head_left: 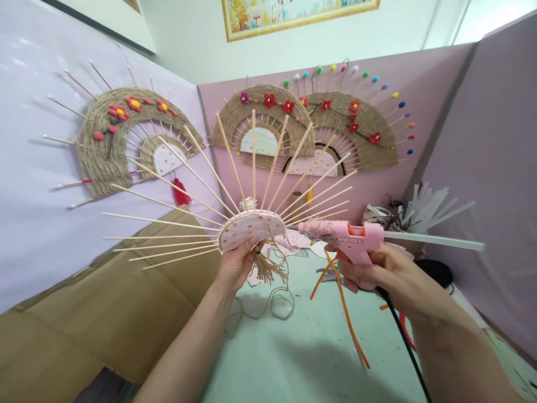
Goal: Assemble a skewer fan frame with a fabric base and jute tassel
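Observation:
My left hand (239,266) grips the lower edge of a half-round fan base (247,230) covered in white cloth with small red prints. Thin wooden sticks (254,162) radiate from its curved edge. A twine tassel (268,267) hangs under the base beside my fingers, with a loose strand of twine (282,305) trailing to the table. My right hand (377,268) is wrapped round a pink hot glue gun (352,238), its nozzle pointing left at the base's right edge. Whether the nozzle touches the base I cannot tell. A clear glue stick (436,240) protrudes from the gun's back.
Finished twine fans with red flowers (104,134) hang on the partition walls. Brown cardboard (168,268) lies at left. Orange strips (346,313) lie on the pale green table (251,358). Spare glue sticks (432,207) stand at right; a black cord (405,336) runs from the gun.

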A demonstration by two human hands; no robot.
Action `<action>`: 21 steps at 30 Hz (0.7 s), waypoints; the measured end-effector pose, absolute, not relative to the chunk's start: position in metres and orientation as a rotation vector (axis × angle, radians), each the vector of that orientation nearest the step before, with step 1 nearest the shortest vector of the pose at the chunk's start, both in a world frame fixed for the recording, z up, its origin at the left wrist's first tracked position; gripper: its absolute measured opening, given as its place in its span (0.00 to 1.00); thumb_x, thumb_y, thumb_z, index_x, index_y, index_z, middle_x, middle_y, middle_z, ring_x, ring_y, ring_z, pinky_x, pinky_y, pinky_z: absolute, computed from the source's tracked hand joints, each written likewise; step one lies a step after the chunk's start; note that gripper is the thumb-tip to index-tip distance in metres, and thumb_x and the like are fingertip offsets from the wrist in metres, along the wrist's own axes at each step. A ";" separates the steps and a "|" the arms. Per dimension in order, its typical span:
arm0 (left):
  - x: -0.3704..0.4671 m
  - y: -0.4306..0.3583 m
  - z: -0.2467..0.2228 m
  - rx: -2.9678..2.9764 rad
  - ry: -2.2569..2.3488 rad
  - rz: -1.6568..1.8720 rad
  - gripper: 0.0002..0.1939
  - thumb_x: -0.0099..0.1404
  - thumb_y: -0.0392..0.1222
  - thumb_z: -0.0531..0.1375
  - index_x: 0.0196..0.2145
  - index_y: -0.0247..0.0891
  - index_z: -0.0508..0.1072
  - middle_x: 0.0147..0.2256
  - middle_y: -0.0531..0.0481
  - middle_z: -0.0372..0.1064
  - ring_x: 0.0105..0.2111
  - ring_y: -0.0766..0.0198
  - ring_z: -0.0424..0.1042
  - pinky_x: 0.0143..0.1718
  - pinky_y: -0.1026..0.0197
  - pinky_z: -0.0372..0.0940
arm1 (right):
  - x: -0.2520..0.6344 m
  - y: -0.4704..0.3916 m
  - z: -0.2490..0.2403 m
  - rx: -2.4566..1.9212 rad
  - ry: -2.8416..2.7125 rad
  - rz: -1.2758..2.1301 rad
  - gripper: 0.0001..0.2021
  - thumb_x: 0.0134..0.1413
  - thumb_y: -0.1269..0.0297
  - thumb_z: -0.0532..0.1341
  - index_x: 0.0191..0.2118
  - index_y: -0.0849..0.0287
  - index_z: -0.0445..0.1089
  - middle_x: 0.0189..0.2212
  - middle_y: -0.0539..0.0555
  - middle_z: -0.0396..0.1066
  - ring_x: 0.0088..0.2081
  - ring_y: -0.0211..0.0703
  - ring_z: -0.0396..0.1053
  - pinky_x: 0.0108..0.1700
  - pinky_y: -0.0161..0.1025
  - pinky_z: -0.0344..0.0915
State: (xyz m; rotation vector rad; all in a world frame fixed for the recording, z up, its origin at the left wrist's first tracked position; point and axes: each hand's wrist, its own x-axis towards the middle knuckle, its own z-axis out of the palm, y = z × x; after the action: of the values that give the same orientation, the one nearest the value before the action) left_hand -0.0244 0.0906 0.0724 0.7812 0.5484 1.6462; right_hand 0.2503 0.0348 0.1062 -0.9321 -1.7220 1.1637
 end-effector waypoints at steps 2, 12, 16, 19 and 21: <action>-0.022 0.091 0.069 0.785 0.543 1.625 0.21 0.46 0.32 0.74 0.39 0.39 0.77 0.39 0.51 0.78 0.41 0.63 0.76 0.47 0.59 0.69 | 0.238 0.030 0.108 -0.918 -1.689 1.141 0.17 0.58 0.55 0.59 0.22 0.57 0.62 0.20 0.48 0.62 0.24 0.37 0.60 0.26 0.36 0.58; -0.018 0.088 0.061 0.839 0.543 1.460 0.19 0.46 0.35 0.75 0.37 0.36 0.78 0.38 0.48 0.79 0.40 0.59 0.76 0.49 0.53 0.69 | 0.214 0.021 0.112 -0.930 -1.667 0.943 0.27 0.59 0.37 0.51 0.25 0.55 0.65 0.19 0.50 0.62 0.22 0.38 0.59 0.24 0.37 0.57; -0.017 0.086 0.062 0.849 0.531 1.460 0.20 0.46 0.35 0.75 0.38 0.36 0.78 0.39 0.47 0.78 0.42 0.59 0.76 0.50 0.54 0.68 | 0.216 0.019 0.112 -1.003 -1.696 0.879 0.27 0.60 0.37 0.48 0.24 0.55 0.63 0.20 0.50 0.61 0.22 0.39 0.58 0.24 0.38 0.57; -0.016 0.085 0.064 0.851 0.541 1.448 0.21 0.45 0.34 0.75 0.39 0.35 0.78 0.39 0.46 0.78 0.41 0.57 0.76 0.50 0.52 0.68 | 0.216 0.018 0.113 -1.045 -1.708 0.878 0.28 0.59 0.36 0.48 0.23 0.54 0.60 0.19 0.49 0.59 0.21 0.38 0.56 0.22 0.37 0.56; -0.016 0.085 0.064 0.858 0.550 1.443 0.21 0.45 0.34 0.75 0.39 0.35 0.78 0.38 0.46 0.78 0.41 0.57 0.76 0.50 0.52 0.68 | 0.215 0.017 0.114 -1.056 -1.710 0.884 0.28 0.59 0.35 0.47 0.23 0.54 0.59 0.19 0.48 0.58 0.20 0.37 0.55 0.22 0.36 0.55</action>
State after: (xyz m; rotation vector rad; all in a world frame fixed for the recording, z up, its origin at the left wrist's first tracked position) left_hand -0.0160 0.0847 0.0639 0.8578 0.5497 1.4428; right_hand 0.2150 0.0169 0.1138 -1.0555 -1.7102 0.8839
